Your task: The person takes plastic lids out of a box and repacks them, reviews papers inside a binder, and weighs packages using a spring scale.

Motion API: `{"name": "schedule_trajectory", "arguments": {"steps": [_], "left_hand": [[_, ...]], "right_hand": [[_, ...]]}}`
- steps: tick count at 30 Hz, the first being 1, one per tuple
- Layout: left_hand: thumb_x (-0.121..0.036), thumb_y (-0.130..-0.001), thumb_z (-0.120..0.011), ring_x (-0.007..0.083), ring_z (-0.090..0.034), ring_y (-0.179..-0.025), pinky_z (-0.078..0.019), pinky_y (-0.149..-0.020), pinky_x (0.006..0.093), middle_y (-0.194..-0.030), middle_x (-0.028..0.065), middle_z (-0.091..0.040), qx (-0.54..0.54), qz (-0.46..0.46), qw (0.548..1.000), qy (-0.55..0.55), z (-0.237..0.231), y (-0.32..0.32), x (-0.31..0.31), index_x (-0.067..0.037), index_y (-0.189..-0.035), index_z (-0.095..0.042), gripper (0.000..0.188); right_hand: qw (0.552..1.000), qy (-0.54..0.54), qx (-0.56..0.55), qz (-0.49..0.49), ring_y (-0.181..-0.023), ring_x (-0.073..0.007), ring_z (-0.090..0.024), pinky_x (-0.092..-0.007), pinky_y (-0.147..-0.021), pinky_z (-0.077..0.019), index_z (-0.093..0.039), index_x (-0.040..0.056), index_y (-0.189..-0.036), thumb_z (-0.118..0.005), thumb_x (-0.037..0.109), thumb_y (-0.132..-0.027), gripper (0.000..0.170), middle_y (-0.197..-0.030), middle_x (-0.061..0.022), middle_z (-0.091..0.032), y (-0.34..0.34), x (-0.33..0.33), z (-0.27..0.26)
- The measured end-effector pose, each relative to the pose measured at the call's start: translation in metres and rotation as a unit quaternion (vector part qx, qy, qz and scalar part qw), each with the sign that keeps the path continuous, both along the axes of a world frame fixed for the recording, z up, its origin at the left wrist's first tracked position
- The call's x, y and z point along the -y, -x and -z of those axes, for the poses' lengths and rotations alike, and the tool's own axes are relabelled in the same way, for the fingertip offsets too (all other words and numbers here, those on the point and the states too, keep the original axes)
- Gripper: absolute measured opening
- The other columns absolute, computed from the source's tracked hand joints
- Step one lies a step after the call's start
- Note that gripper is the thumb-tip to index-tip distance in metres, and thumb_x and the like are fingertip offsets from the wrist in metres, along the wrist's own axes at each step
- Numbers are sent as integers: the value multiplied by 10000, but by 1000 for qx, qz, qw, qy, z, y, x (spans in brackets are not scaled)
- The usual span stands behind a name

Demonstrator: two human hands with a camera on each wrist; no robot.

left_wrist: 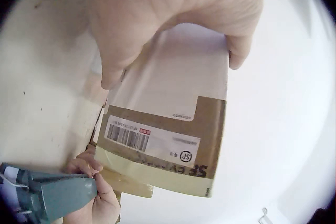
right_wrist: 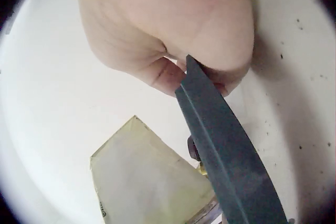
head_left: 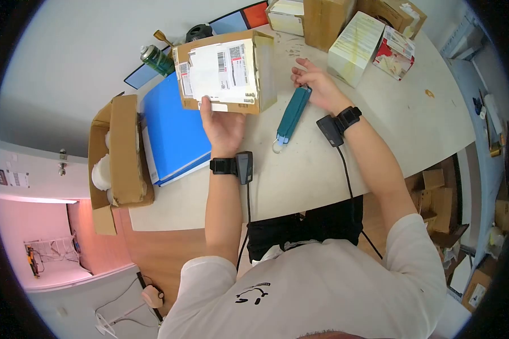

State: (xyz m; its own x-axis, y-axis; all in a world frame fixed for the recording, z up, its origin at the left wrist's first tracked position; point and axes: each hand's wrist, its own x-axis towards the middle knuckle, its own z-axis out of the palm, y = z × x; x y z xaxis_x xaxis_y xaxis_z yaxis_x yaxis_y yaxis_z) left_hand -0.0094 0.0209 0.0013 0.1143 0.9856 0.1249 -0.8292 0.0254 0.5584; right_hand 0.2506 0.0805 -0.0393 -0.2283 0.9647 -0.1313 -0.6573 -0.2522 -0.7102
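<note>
My left hand [head_left: 225, 130] grips the near lower edge of a cardboard box [head_left: 218, 70], its thumb on the labelled face. White shipping labels and a barcode cover that side. Seen from the left wrist, the fingers span the box [left_wrist: 157, 77], with a brown strip and a small barcode sticker beyond the white label. My right hand [head_left: 321, 90] pinches one end of a long teal tapered object [head_left: 293, 116] with a pale blue end and a metal ring. In the right wrist view the teal object [right_wrist: 226, 145] slants down from the curled fingers, well apart from the box.
A blue folder [head_left: 172, 127] lies left of the box, beside an open carton [head_left: 124, 152] holding white rolls. A green can [head_left: 157, 60] stands behind. At the back right are a white-yellow box [head_left: 356, 48], a red-white box [head_left: 395, 53] and brown cartons [head_left: 328, 22].
</note>
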Motion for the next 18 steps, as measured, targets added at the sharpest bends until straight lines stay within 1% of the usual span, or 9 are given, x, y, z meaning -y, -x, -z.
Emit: {"name": "schedule_trajectory", "arguments": {"steps": [3,5,6,9,11,14,15,17,18], "left_hand": [[-489,-987,-540,272,-421,-1408,-370,-1145,499,-1551,78,-424,-45,2,999,11,1,0,1,-136,-1540,-324,691],[-503,-986,-535,286,-418,-1409,-379,-1138,508,-1550,86,-423,-57,-3,998,18,2,0,1,-135,-1540,-323,699],[-517,-985,-530,300,-416,-1409,-388,-1131,518,-1549,93,-421,-69,-8,997,22,3,-1,0,-134,-1540,-321,707],[-529,-983,-533,330,-425,-1398,-403,-1119,547,-1548,121,-412,-58,4,998,25,3,-1,1,-113,-1537,-319,724],[-523,-978,-551,345,-429,-1391,-395,-1122,568,-1544,133,-412,-39,17,998,44,6,3,-1,-102,-1533,-321,733],[-495,-970,-589,367,-429,-1384,-369,-1138,599,-1530,151,-418,-31,14,998,59,8,2,-2,-83,-1520,-330,735],[-474,-967,-609,374,-425,-1385,-351,-1150,609,-1521,157,-424,-45,0,997,57,7,0,-1,-75,-1512,-338,728],[-447,-971,-614,367,-409,-1398,-345,-1153,611,-1509,151,-434,-49,-9,997,62,4,-3,1,-83,-1504,-349,698],[-420,-976,-619,360,-393,-1411,-340,-1157,613,-1497,145,-444,-54,-18,996,66,5,-4,2,-91,-1497,-360,668]], "right_hand": [[998,-34,49,-19,-990,-173,-540,-282,-853,-458,-329,42,-1429,-522,-97,-833,643,-1263,-110,-464,3,4,-3],[978,-82,193,-9,-1116,-201,-547,-295,-934,-443,-347,56,-1418,-476,-102,-828,624,-1302,-113,-491,6,6,-7],[978,-79,193,-10,-1116,-201,-547,-295,-934,-443,-347,56,-1418,-476,-102,-828,624,-1302,-113,-491,6,5,-3],[937,-207,282,9,-1279,-231,-521,-326,-1030,-416,-375,69,-1394,-406,-106,-859,564,-1379,-132,-521,8,0,8],[859,-323,394,44,-1386,-249,-462,-359,-1118,-369,-382,71,-1380,-362,-100,-887,522,-1437,-156,-525,7,-2,10],[831,-328,446,53,-1391,-249,-464,-371,-1145,-352,-370,71,-1381,-360,-67,-935,466,-1472,-170,-501,5,-3,7],[831,-327,447,52,-1391,-249,-464,-371,-1145,-352,-370,71,-1381,-360,-67,-935,466,-1472,-170,-501,5,-1,3],[915,-224,333,36,-1386,-253,-470,-369,-1156,-340,-355,59,-1386,-377,-47,-961,439,-1490,-170,-491,4,4,-6],[915,-223,334,36,-1386,-253,-470,-369,-1156,-340,-355,59,-1386,-377,-47,-961,439,-1490,-170,-491,3,6,-7]]}}
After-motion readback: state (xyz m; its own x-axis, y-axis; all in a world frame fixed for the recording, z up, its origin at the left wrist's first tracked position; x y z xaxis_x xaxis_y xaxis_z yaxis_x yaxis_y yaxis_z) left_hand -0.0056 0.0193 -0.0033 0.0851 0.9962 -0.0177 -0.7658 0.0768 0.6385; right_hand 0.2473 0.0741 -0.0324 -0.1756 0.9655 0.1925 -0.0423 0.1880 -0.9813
